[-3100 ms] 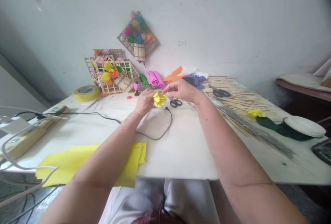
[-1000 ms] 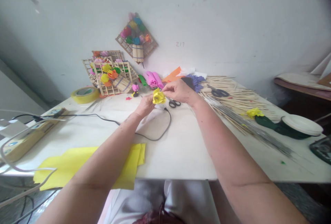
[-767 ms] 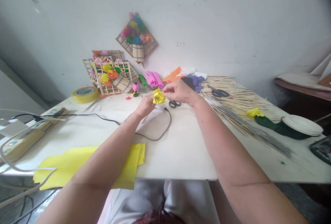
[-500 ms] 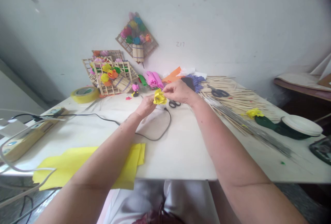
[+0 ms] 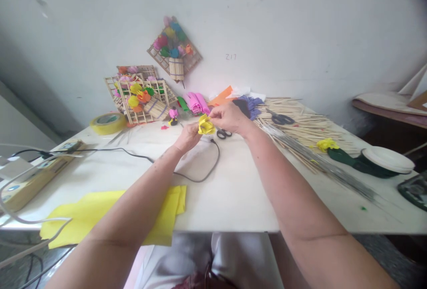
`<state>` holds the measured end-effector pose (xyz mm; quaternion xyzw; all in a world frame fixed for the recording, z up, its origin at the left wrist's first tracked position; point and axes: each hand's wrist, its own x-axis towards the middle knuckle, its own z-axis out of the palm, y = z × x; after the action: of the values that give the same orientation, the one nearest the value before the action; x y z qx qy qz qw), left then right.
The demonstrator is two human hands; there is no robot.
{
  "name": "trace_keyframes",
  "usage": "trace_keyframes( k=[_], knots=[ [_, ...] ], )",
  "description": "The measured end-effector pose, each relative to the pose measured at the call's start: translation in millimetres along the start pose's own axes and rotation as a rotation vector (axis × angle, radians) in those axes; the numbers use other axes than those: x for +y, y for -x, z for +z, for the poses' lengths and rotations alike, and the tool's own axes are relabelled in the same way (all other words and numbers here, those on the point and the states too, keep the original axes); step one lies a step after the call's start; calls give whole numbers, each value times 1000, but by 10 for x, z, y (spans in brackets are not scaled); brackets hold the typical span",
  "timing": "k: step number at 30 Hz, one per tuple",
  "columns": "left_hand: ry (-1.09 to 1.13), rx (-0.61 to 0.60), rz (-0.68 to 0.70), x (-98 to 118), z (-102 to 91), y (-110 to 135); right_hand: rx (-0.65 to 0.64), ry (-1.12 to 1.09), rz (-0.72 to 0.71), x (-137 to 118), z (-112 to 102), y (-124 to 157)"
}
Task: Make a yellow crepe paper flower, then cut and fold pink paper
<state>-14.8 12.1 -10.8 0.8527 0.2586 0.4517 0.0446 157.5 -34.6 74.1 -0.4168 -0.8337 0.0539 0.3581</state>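
Above the middle of the white table, my left hand (image 5: 188, 137) is closed around the base of a yellow paper flower (image 5: 206, 125), whose petals open toward the right. My right hand (image 5: 227, 117) pinches a petal at the flower's right edge between thumb and fingertips. Black-handled scissors (image 5: 223, 134) lie just below the right hand. A black cable (image 5: 213, 164) loops over the tabletop under both arms. Under my left forearm, yellow crepe paper (image 5: 90, 213) lies flat along the table's front edge.
Bamboo lattice frames with paper flowers (image 5: 143, 97) lean at the back left, near a tape roll (image 5: 108, 123). A power strip (image 5: 40, 175) sits at left. Thin sticks (image 5: 310, 124), metal wires (image 5: 320, 164), another pair of scissors (image 5: 283, 119) and a white-lidded container (image 5: 388, 160) occupy the right. Pink paper rolls (image 5: 196, 103) lie behind.
Both hands stay at the yellow flower in nearly the same pose. The whole view has shifted slightly. My right fingers remain on the petal edge.
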Motion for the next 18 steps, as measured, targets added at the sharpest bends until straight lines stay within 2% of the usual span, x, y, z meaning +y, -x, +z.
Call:
trace_keyframes(
  k=[3, 10, 14, 18],
  knots=[
    [4, -30, -49, 49, -8, -5, -26, -52, -33, 14, -12, 0],
    [-74, -44, -40, 20, -15, 1, -119, -129, -81, -14, -13, 10],
    [-205, -94, -141, 17, -22, 5, -122, -91, -85, -31, 23, 6],
    [-277, -122, -161, 19, -5, 9, -107, -13, -115, -24, 39, -5]
  ],
)
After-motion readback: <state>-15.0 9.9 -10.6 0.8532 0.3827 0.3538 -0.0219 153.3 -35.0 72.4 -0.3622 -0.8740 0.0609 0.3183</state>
